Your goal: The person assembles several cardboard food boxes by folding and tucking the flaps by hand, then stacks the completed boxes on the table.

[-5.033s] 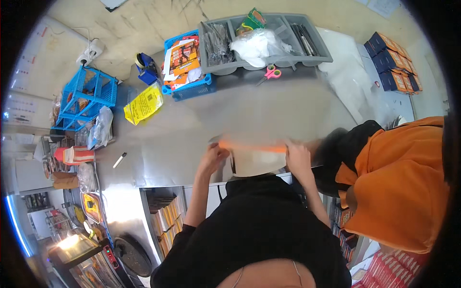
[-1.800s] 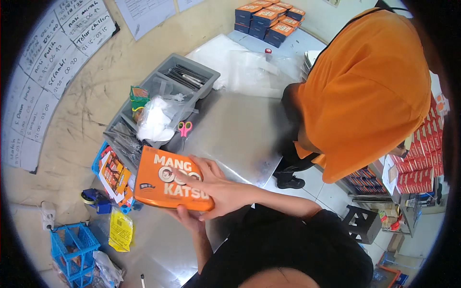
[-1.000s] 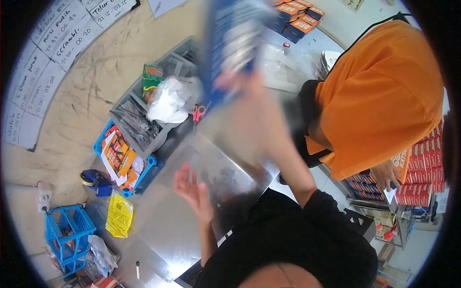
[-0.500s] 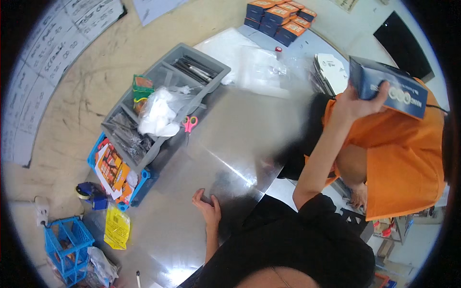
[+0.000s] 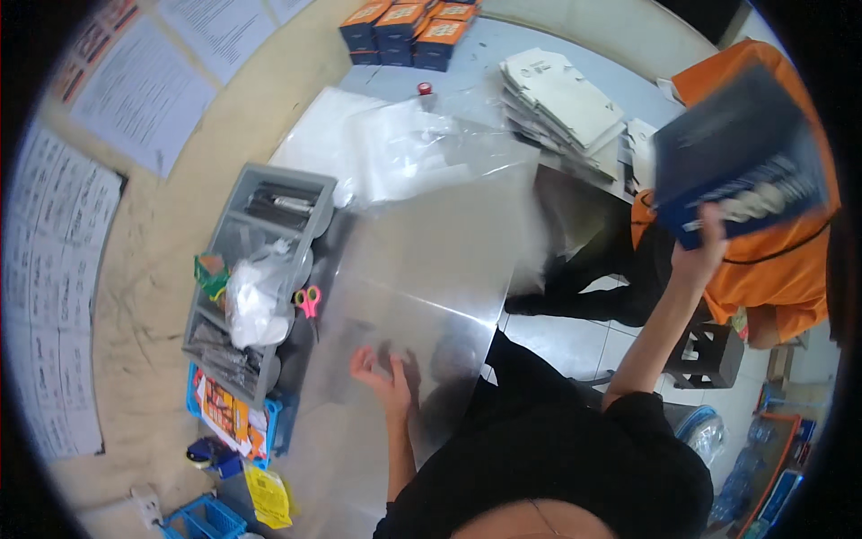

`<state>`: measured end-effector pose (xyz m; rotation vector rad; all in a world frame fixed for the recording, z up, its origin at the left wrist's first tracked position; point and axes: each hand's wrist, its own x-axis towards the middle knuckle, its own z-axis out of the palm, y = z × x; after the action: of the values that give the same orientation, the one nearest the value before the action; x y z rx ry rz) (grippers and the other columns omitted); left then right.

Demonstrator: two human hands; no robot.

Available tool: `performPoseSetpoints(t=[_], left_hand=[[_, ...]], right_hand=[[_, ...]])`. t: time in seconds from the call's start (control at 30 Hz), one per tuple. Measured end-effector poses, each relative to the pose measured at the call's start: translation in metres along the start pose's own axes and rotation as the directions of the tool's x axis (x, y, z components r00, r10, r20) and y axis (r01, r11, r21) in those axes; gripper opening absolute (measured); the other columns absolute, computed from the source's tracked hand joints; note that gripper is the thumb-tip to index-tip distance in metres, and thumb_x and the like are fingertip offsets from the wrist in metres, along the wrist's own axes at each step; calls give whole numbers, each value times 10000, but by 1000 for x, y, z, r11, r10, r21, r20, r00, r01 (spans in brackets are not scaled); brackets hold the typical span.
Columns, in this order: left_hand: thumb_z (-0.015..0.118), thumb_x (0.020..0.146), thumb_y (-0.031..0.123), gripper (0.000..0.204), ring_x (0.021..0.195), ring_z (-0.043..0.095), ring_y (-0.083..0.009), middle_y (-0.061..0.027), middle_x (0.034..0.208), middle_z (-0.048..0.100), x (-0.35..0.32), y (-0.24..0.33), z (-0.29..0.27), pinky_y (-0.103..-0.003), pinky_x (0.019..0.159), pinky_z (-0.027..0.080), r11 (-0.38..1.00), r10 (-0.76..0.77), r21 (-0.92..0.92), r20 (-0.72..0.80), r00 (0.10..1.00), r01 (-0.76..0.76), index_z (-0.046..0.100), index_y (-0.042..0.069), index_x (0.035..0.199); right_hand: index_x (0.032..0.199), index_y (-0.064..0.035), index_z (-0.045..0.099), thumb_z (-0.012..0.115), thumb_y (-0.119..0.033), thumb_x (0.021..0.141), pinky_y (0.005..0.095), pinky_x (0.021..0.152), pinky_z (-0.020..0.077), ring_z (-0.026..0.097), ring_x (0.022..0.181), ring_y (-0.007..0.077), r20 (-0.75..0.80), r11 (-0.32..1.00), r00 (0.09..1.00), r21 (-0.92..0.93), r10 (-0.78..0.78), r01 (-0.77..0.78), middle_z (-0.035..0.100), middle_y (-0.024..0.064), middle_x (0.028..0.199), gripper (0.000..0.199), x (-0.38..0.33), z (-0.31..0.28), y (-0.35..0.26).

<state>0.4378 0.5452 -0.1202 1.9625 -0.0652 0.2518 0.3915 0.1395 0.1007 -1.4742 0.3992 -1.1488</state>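
My right hand (image 5: 703, 250) grips a dark blue box (image 5: 736, 148) by its lower edge, held out at arm's length to the right. The box is smeared by motion and covers part of a person in an orange apron (image 5: 783, 260). My left hand (image 5: 383, 381) hovers over or rests on the steel tabletop (image 5: 422, 242), holding nothing, with fingers loosely curled and apart. Left of it lie pink-handled scissors (image 5: 308, 303), beside a grey divided tray (image 5: 321, 225) with dark wrapped items and white plastic bags (image 5: 258, 301).
Orange-and-blue boxes (image 5: 442, 33) are stacked at the back. Flat white cartons (image 5: 575, 99) are piled at the far right of the table, near clear plastic sheets (image 5: 395, 148). A blue basket (image 5: 274, 422) and a yellow packet (image 5: 269, 496) lie at the left. A dark stool (image 5: 705, 359) stands right.
My view has turned, so the table's things sit further left. My right hand has swung the box, and its broad side now shows. My left hand stays near the same spot.
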Motion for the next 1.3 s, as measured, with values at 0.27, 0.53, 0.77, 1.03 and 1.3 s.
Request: performPoseSetpoints(t=[0.27, 0.53, 0.77, 1.03, 1.3], left_hand=[[870, 523, 213, 847, 1275, 279, -414, -155, 1327, 306, 112, 164, 123, -534, 1004, 320, 724, 689, -329, 346, 636, -606, 411, 195, 1235], [846, 553, 185, 639, 1244, 328, -427, -95, 1268, 446, 230, 207, 328, -536, 1015, 305, 579, 803, -113, 251, 541, -807, 543, 158, 1115], [788, 628, 259, 654, 1294, 198, -448, -126, 1322, 397, 469, 256, 525, -537, 1057, 183, 675, 734, 133, -16, 679, -726, 487, 71, 1177], [618, 801, 366, 630, 1332, 147, -403, -107, 1411, 297, 637, 198, 671, -694, 985, 100, 475, 408, 807, 152, 900, -351, 379, 95, 1317], [583, 833, 287, 666, 1344, 188, -294, -90, 1434, 264, 688, 178, 701, -517, 1074, 143, 404, 375, 838, 215, 902, -368, 262, 70, 1374]], right_hand=[[1244, -259, 487, 773, -178, 523, 504, 1032, 291, 266, 1242, 415, 887, 761, 369, -437, 276, 479, 313, 140, 1387, 780, 20, 31, 45], [1228, -153, 486, 724, -106, 657, 447, 1012, 328, 311, 1236, 372, 756, 844, 653, -377, 42, 381, 324, 141, 1364, 620, 190, 31, 150], [1132, -62, 494, 612, -112, 766, 404, 904, 361, 409, 1030, 358, 637, 848, 765, -456, 100, 269, 402, 201, 1121, 388, 279, -27, 238], [1247, -157, 441, 716, -290, 649, 580, 942, 284, 295, 1226, 396, 581, 575, 704, -763, 409, 296, 299, 212, 1333, 672, 221, -75, 363], [1330, -262, 380, 708, -590, 593, 697, 966, 105, 145, 1305, 439, 560, 503, 575, -819, 596, 276, 181, 215, 1410, 871, 252, -21, 374]])
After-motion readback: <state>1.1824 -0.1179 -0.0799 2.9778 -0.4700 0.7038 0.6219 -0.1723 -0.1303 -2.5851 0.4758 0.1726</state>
